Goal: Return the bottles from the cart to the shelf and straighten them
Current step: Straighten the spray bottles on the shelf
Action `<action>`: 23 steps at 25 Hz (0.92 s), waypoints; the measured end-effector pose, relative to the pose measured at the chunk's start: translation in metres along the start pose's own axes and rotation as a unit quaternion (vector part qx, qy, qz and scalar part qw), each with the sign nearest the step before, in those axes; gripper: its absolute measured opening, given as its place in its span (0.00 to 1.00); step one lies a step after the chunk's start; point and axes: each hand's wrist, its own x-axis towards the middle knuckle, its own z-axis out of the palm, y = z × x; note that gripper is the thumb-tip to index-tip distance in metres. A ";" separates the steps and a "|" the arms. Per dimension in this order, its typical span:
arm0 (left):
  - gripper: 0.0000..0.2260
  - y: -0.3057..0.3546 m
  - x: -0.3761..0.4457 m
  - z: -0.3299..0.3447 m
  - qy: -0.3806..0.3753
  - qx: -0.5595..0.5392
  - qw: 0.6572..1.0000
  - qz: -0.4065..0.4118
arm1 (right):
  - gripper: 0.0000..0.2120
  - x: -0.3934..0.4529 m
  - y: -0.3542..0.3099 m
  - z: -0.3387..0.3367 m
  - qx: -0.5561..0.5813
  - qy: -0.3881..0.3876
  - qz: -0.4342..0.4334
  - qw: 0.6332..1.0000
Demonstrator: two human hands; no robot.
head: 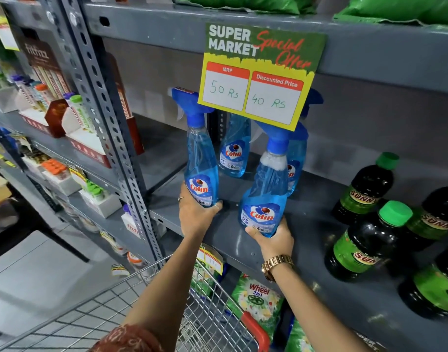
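Observation:
Two blue Colin spray bottles stand near the front of the grey shelf (306, 224). My left hand (196, 214) grips the base of the left bottle (201, 161). The right bottle (266, 191) is held at its base by my right hand (275, 240), which wears a gold watch. Both bottles are upright, or nearly so, with their bases at the shelf surface. Behind them stand two more Colin bottles (234, 151), one (296, 158) partly hidden by the right bottle. The wire cart (167, 301) is below my arms; what I see of its basket is bare.
A Special Offer price sign (261, 74) hangs from the upper shelf over the bottle tops. Several dark Sunny bottles (365, 240) with green caps fill the shelf's right side. A perforated steel upright (111, 118) stands at the left. Wheel detergent packs (258, 298) lie on the lower shelf.

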 end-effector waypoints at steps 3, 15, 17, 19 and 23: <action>0.40 -0.002 0.001 0.001 -0.004 0.003 1.000 -0.004 | 0.27 -0.001 -0.001 -0.001 0.004 -0.004 -0.002 1.000; 0.49 0.010 -0.022 -0.007 -0.016 -0.036 0.998 0.040 | 0.38 -0.010 0.003 -0.025 0.125 -0.059 0.055 0.989; 0.47 0.016 -0.039 -0.013 -0.028 -0.036 0.998 0.053 | 0.33 -0.019 0.008 -0.033 0.103 -0.055 0.062 0.991; 0.46 0.021 -0.056 -0.018 -0.048 -0.035 0.996 0.062 | 0.26 -0.031 0.013 -0.043 0.041 -0.050 0.045 0.997; 0.42 0.030 -0.095 -0.022 -0.055 -0.007 0.995 0.081 | 0.19 -0.054 0.019 -0.080 -0.041 -0.029 -0.030 0.998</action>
